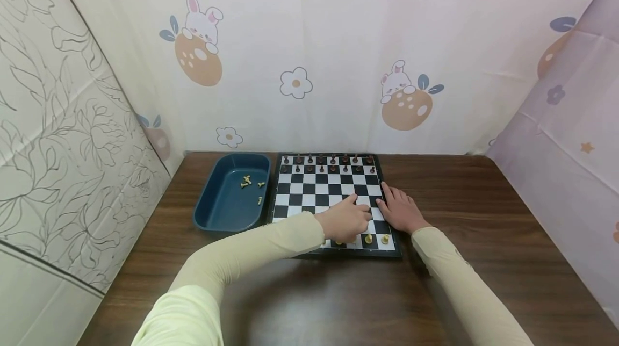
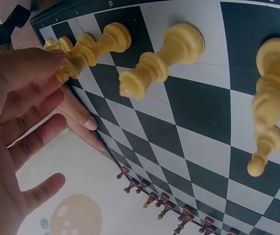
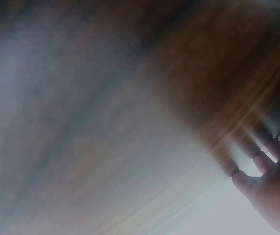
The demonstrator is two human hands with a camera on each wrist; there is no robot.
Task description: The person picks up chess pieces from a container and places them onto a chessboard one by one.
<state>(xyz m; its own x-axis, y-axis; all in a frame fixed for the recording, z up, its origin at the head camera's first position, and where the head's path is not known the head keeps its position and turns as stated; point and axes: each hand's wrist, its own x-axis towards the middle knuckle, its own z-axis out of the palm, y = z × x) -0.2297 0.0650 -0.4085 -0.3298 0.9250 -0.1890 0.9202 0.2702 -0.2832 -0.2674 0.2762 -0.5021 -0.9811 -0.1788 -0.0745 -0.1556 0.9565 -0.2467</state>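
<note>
My left hand is over the right half of a black-and-white chessboard. In the left wrist view, its thumb and forefinger meet around the top of a cream chess piece; the fingertips partly hide it. The other fingers are loosely bent. Beside that, another cream piece stands on a white square, and a cream pawn stands farther along. Flat at the board's right edge rests my right hand, its fingers stretched out in the right wrist view.
A blue tray at the board's left holds several cream pieces. Dark red pieces stand in two rows on the board's far side. Wooden tabletop surrounds the board, with a printed cloth wall behind it.
</note>
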